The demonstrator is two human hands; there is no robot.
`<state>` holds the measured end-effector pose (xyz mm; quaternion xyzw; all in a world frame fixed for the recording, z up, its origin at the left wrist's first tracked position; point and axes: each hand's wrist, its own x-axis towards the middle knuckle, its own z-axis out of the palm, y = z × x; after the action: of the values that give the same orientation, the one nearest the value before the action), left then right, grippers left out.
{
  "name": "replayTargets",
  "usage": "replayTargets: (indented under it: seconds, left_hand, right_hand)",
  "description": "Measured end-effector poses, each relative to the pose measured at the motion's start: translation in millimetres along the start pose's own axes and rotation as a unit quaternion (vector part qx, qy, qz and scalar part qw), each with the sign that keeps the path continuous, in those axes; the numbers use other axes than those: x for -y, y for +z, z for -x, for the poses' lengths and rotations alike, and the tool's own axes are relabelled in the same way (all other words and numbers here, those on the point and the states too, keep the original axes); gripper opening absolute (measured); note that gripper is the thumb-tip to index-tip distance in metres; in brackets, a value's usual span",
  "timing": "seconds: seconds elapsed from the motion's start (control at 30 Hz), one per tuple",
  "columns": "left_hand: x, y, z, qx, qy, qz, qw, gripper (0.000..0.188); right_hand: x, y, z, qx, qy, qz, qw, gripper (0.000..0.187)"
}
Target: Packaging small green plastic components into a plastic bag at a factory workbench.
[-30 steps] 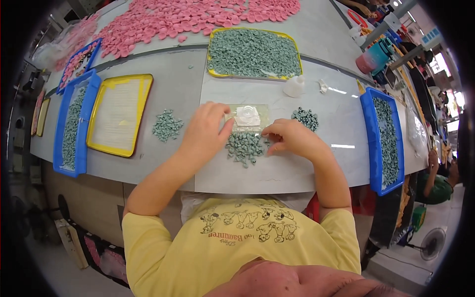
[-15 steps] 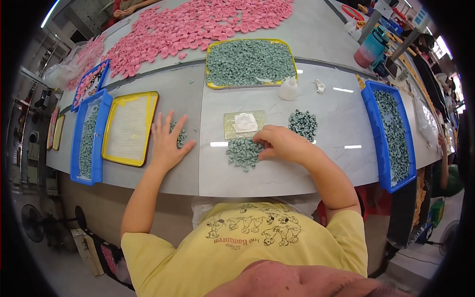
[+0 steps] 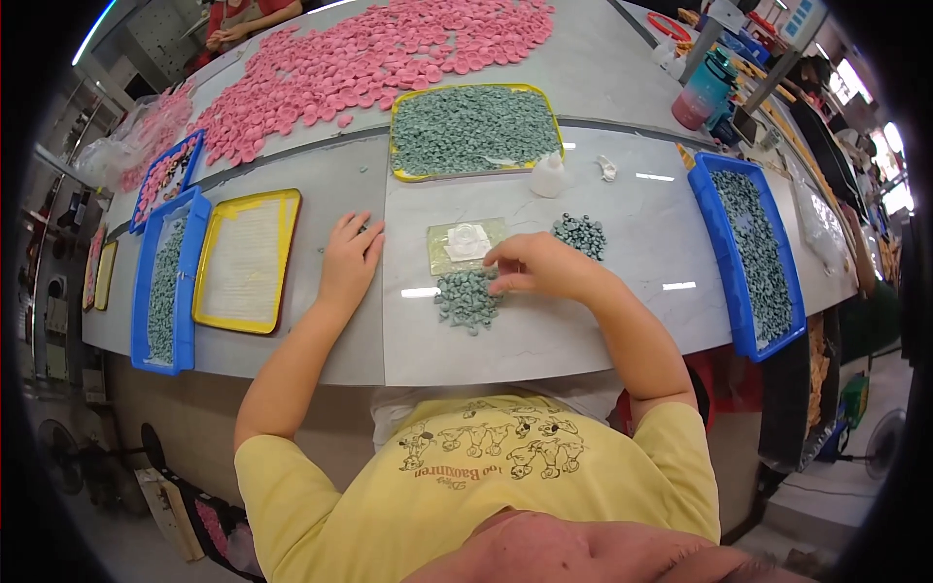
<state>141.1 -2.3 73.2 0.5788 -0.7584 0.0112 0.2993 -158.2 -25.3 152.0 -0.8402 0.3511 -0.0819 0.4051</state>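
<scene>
My left hand (image 3: 350,257) rests on the tabletop with its fingers stretched forward and slightly curved. It covers most of a small heap of green pieces, of which a bit shows by the fingertips. My right hand (image 3: 536,264) is open at the right edge of a pile of matt green pieces (image 3: 466,299), its thumb and fingers apart and nothing visible between them. Just beyond that pile lies a clear yellowish block (image 3: 441,255) bearing a white square pad (image 3: 467,243). Shiny dark green beads (image 3: 580,236) sit beyond my right wrist.
A yellow-rimmed tray (image 3: 396,146) full of green pieces and a white bottle (image 3: 548,177) stand ahead. On the left are a pale-lined yellow tray (image 3: 243,257) and a blue bin (image 3: 187,345); another blue bin (image 3: 746,325) is right. Pink discs (image 3: 389,58) spread behind, near a person (image 3: 248,21).
My left hand has drawn its spread fingers together and moved right over the small heap. My right thumb and fingers have parted and lifted slightly at the pile. The view has shifted a little.
</scene>
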Motion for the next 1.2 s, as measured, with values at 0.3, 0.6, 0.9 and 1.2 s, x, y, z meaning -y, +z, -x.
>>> replayTargets:
  seconds: [0.3,0.6,0.9,1.2]
  left_hand:
    - [-2,19,-11,-0.009,0.065,-0.022,0.998,0.01]
    - [-10,17,-26,0.059,0.115,-0.096,0.987,0.019]
    - [-11,25,-29,0.064,0.109,-0.156,0.98,0.022]
    - [-40,18,-49,-0.039,-0.037,-0.009,0.999,0.028]
  right_hand:
    - [-60,-32,11,-0.275,0.039,0.035,0.96,0.016]
    - [-86,-38,17,-0.176,0.041,0.154,0.971,0.017]
    - [-93,-37,23,-0.132,0.063,0.2,0.969,0.011]
    - [-98,-43,46,-0.15,0.064,0.164,0.973,0.009]
